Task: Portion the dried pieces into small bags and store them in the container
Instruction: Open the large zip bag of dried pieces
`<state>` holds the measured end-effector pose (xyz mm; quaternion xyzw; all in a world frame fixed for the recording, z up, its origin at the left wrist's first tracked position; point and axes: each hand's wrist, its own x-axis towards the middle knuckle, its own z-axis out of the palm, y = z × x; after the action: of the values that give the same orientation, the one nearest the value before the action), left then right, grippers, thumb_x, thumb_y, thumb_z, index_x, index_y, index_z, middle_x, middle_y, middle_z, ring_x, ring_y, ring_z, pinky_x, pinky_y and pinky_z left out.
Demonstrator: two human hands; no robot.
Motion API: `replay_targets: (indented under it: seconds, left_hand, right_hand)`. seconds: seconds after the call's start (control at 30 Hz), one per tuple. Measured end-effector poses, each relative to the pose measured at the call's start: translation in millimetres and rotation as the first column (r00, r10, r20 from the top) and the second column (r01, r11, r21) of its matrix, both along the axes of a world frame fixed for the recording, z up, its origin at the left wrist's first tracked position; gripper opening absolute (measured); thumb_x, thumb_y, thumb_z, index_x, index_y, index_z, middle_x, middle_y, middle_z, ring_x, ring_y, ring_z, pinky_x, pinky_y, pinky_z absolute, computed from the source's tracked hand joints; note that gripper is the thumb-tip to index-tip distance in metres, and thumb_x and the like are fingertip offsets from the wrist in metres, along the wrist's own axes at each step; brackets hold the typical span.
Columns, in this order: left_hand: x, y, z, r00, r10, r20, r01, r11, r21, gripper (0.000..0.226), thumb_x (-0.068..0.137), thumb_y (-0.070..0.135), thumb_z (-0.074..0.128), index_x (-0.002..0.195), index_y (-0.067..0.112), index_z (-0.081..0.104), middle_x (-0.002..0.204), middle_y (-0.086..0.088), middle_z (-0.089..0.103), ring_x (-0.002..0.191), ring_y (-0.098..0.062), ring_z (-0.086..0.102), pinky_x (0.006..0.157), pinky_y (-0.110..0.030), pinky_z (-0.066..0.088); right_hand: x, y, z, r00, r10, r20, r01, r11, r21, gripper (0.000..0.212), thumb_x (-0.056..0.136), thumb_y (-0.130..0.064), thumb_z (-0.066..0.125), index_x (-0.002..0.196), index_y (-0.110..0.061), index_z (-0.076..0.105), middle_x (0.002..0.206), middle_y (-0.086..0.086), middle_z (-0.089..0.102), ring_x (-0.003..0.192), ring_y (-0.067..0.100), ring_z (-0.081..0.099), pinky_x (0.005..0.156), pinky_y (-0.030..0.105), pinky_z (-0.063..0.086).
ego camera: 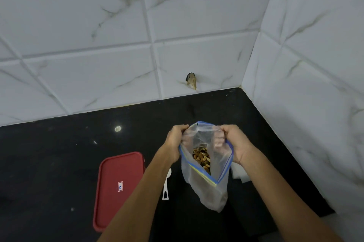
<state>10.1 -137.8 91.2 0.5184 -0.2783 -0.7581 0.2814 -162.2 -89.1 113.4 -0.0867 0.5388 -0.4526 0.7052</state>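
Plainly the black polished stone counter (59,163) carries everything, and on its near left lies a red rectangular plastic container top (118,188); whether a box sits under that lid cannot be told from above. Right of it, held up off the counter, hangs the clear zip-seal plastic bag with a blue and yellow closure strip (208,192). It looks thin, limp and slippery, light overall with its load sagging low, so I judge the stiffer seal strip the only sound place to hold. The left hand (175,139) and the right hand (236,143) each grasp the far rim of the mouth, fingers curled over it, spreading it wide. Pale flat sheets (238,173) behind the right wrist are mostly covered, perhaps small bags. A white plastic scoop (166,188) shows its handle only, the bowl hidden by the left forearm. Small brown and yellow dried pieces (201,158) sit inside the bag, their depth unclear through the cloudy film
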Motion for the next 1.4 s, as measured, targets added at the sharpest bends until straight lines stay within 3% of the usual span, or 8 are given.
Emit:
replay_targets:
  seconds: [0.13,0.27,0.43,0.53,0.77,1.03,1.23,1.4]
  left_hand:
    - [3.8,-2.2,4.6,0.933,-0.113,0.341,0.231,0.916,-0.329,0.037,0.104,0.039,0.051,0.074,0.019,0.059,0.067,-0.001,0.052,0.061,-0.013,0.049,0.066,-0.029,0.044]
    - [1.5,-4.2,17.6,0.924,-0.098,0.369,0.257,0.873,-0.414,0.043,0.106,0.037,0.05,0.069,0.018,0.06,0.063,0.0,0.058,0.061,-0.013,0.054,0.067,-0.028,0.046]
    - [-13.8,-20.0,6.0,0.974,0.014,-0.228,-0.01,1.0,0.018,0.041,0.104,0.029,0.053,0.067,0.014,0.061,0.054,0.005,0.045,0.042,-0.005,0.043,0.041,-0.016,0.04]
    - [-27.2,-26.5,-10.6,0.973,0.105,-0.208,-0.092,0.993,0.068,0.043,0.089,0.036,0.076,0.116,0.003,0.071,0.089,-0.009,0.068,0.081,-0.017,0.069,0.082,-0.021,0.054]
    - [-3.6,32.5,10.5,0.873,0.124,0.472,0.167,0.833,-0.527,0.026,0.1,0.047,0.056,0.1,0.024,0.067,0.093,-0.002,0.069,0.085,-0.012,0.067,0.076,-0.03,0.057]
    - [20.1,71.4,6.1,0.548,0.212,0.809,0.438,0.752,-0.493,0.025,0.096,0.055,0.056,0.1,0.03,0.053,0.09,0.009,0.057,0.077,-0.004,0.056,0.059,-0.015,0.036]
    - [23.6,66.3,3.1,0.761,0.125,0.637,0.251,0.849,-0.466,0.013,0.101,0.015,0.057,0.113,0.019,0.062,0.095,0.007,0.069,0.082,-0.004,0.068,0.059,-0.01,0.05]
    - [14.1,49.2,-1.9,0.978,0.188,-0.095,-0.195,0.978,-0.073,0.027,0.101,0.003,0.049,0.121,0.011,0.066,0.11,-0.011,0.074,0.096,-0.023,0.071,0.074,-0.034,0.059]
  right_hand:
    - [3.6,0.1,4.9,0.585,0.104,-0.804,-0.307,0.946,-0.101,0.036,0.09,-0.057,0.057,0.103,-0.024,0.065,0.093,-0.006,0.067,0.085,0.009,0.064,0.069,0.024,0.049]
    - [2.8,-6.1,12.0,0.399,0.097,-0.912,-0.483,0.868,-0.119,0.022,0.096,-0.039,0.056,0.105,-0.023,0.069,0.093,-0.005,0.069,0.088,0.009,0.066,0.071,0.021,0.05]
    - [1.0,-17.2,14.0,0.974,0.095,-0.205,-0.11,0.992,-0.063,0.028,0.1,-0.018,0.05,0.08,-0.002,0.06,0.064,0.013,0.051,0.058,0.022,0.052,0.059,0.028,0.043]
    - [-1.7,-25.1,-2.7,0.988,-0.026,0.153,0.026,1.0,-0.002,0.026,0.093,-0.008,0.046,0.068,-0.013,0.046,0.049,-0.001,0.037,0.036,0.008,0.035,0.036,0.017,0.032]
    - [-4.2,8.6,9.4,0.76,0.098,-0.643,-0.175,0.983,-0.057,0.039,0.087,-0.053,0.065,0.11,-0.02,0.065,0.103,0.002,0.07,0.094,0.015,0.068,0.085,0.036,0.056]
    - [11.8,41.6,2.4,0.508,0.168,-0.845,-0.341,0.94,-0.018,0.03,0.09,-0.032,0.067,0.119,-0.027,0.06,0.094,-0.016,0.06,0.084,-0.003,0.059,0.058,0.012,0.041]
    - [17.2,42.7,2.6,0.74,0.159,-0.654,-0.224,0.975,-0.016,0.019,0.098,-0.016,0.053,0.113,-0.02,0.064,0.098,-0.004,0.069,0.092,0.009,0.066,0.075,0.026,0.054]
    - [4.6,32.2,6.7,0.986,-0.165,-0.018,0.166,0.986,0.03,0.032,0.091,0.007,0.04,0.097,-0.005,0.07,0.078,0.016,0.066,0.066,0.023,0.064,0.058,0.039,0.057]
